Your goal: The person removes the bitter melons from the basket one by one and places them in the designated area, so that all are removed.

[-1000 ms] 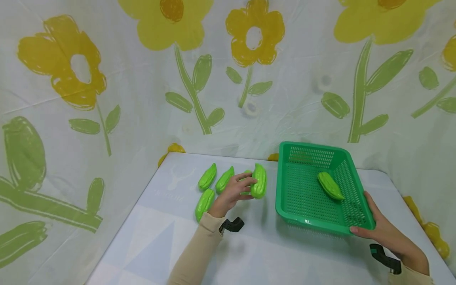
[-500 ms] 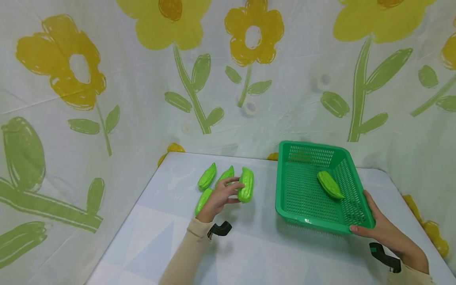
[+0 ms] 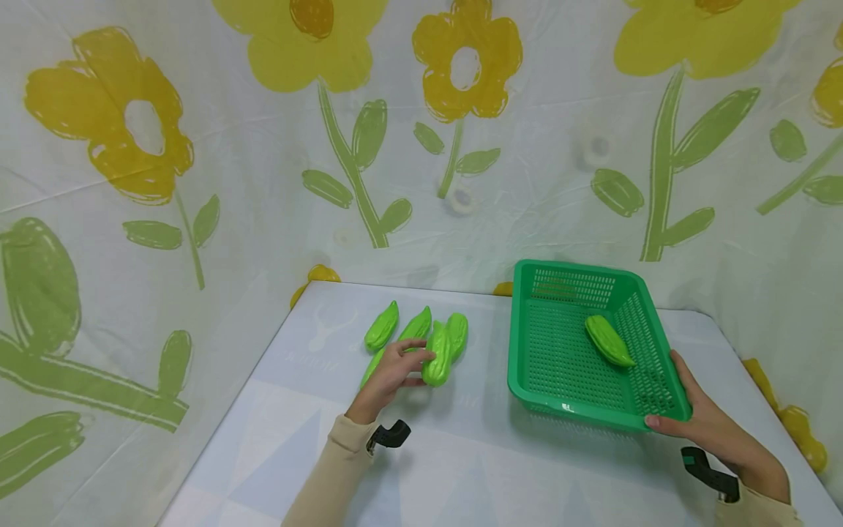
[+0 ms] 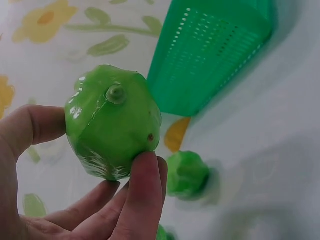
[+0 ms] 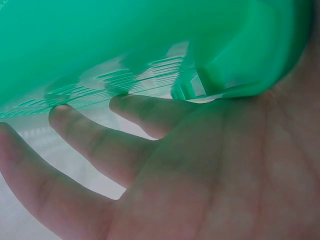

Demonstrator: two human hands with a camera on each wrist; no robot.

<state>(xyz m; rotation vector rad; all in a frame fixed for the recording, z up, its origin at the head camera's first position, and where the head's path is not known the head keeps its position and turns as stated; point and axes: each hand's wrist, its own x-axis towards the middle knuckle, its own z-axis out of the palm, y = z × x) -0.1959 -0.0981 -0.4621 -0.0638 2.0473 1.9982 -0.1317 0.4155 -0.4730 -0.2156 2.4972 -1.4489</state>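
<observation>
My left hand [image 3: 390,369] pinches a glossy, ridged green bitter melon [image 3: 437,359] between thumb and fingers, tilted over the table. In the left wrist view the stem end of that bitter melon [image 4: 112,125] faces the camera. Just behind it is another bitter melon [image 3: 459,333]. Two more, a left bitter melon [image 3: 382,326] and a middle bitter melon [image 3: 420,322], lie farther back; a bitter melon [image 3: 370,369] is mostly hidden by the hand. My right hand [image 3: 710,423] grips the green basket [image 3: 573,414] at its near right corner, thumb at the rim, fingers [image 5: 100,145] along its underside.
Inside the basket lies a single bitter melon [image 3: 609,341]. The basket stands at the right of the pale patterned table [image 3: 461,468]. A flower-print cloth [image 3: 540,183] hangs behind the table and along its left side.
My left hand has moved left and nearer to me with its bitter melon, uncovering the one behind. My right hand and the basket stay where they were.
</observation>
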